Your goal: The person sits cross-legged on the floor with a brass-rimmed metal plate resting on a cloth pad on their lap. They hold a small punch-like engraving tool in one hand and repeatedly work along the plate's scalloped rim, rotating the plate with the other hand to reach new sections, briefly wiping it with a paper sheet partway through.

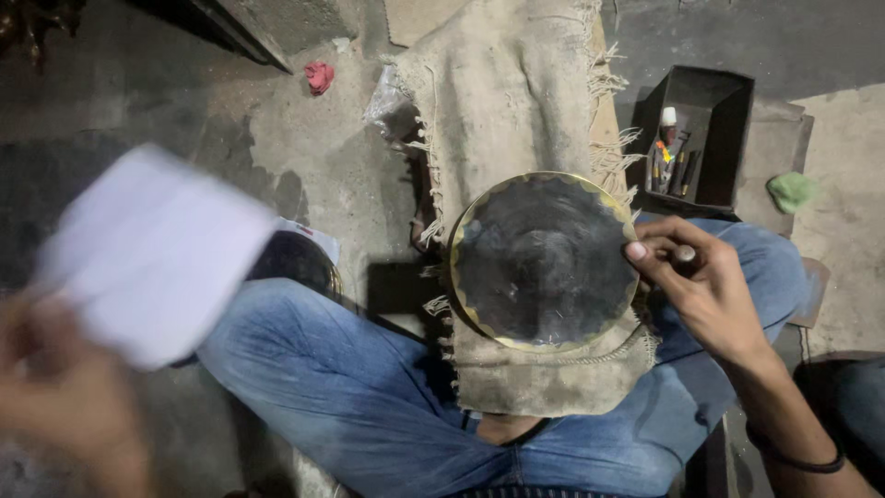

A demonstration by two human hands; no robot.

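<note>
Right hand (696, 277) pinches a small round-ended tool (684, 254) in its grip, thumb tip touching the right rim of the round metal plate (542, 260). Plate lies flat on burlap cloth (516, 101) between the person's jeans-clad knees; dark coated face, brass scalloped border showing all round, faint scratch marks near lower edge, centre looks unworked. Left hand (55, 387) blurred, grip closed on white paper sheet (152, 249), well apart from plate. Black tray of tools (705, 101) just beyond right knee; green rag (793, 191), red rag (319, 76) on floor.

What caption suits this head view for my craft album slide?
Right hand steadies a dark round metal plate on burlap; left hand lifts white paper.
</note>
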